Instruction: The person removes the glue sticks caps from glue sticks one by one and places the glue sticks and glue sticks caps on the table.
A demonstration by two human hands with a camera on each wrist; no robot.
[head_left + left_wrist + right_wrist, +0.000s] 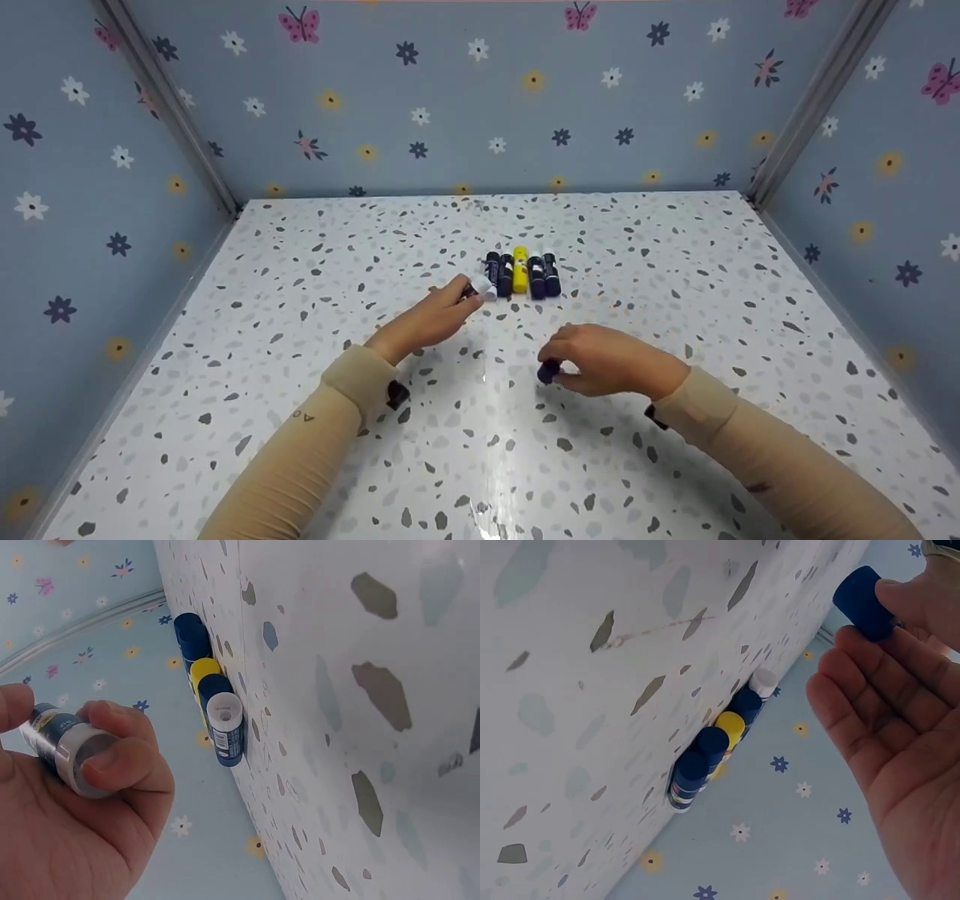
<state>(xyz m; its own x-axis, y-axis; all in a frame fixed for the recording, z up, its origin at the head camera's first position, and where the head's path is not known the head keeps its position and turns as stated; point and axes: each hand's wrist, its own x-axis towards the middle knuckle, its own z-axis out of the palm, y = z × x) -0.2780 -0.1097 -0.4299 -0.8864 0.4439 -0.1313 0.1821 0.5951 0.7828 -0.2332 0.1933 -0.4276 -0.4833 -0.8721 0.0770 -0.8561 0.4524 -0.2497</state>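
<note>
My left hand (433, 313) grips a glue stick (64, 742) with a blue label and a whitish end, fingers curled round it, just left of a row of glue sticks. Held between the thumb and fingers of my right hand (611, 361) is a short dark blue cap (864, 601), above the table and nearer to me than the row. The row lies side by side: a yellow glue stick (520, 271) in the middle, dark blue ones (536, 279) on both sides. At its left end, one glue stick (225, 727) has its white end toward me.
The white speckled table (315, 247) reaches back to a blue wall (450, 90) with flowers and butterflies. Side walls (97, 247) in the same pattern stand left and right, with metal strips at the corners.
</note>
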